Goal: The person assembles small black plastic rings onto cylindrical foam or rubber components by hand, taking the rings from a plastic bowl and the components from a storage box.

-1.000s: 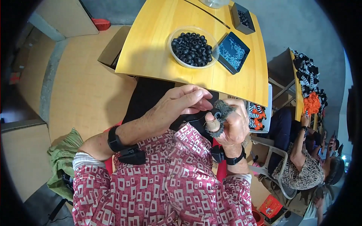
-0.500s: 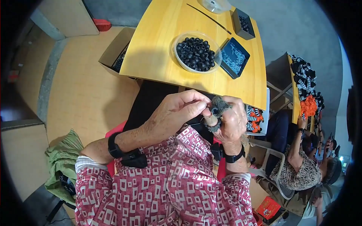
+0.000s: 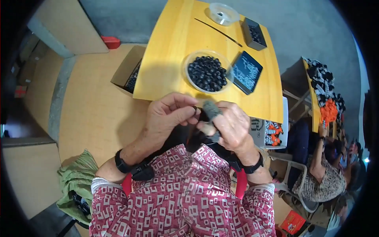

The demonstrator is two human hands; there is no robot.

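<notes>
My left hand [image 3: 164,118] is closed in a pinch, thumb against forefinger, on a small round black piece [image 3: 195,109] that looks like a bead. Close by on its right, my right hand [image 3: 233,126] grips a dark grey fuzzy piece [image 3: 212,110], part of which sticks up past the fingers and part shows below the thumb. What exactly the grey piece is, I cannot make out. Both hands are above my lap, at the near edge of the yellow table [image 3: 166,71]. Just beyond them, a clear round bowl [image 3: 188,81] holds many black hollow beads.
A black tray [image 3: 246,73] of tiny pale beads, a dark box [image 3: 254,34], a clear tub [image 3: 224,15] and a thin dark stick [image 3: 217,31] are on the table. Striped orange items fill a white box [image 3: 285,118] at right. Another person [image 3: 321,177] works farther right.
My hands have drawn slightly apart. The round black piece, earlier against the grey piece, now shows in my left fingertips. My right hand has turned more back-up. The whole view has shifted.
</notes>
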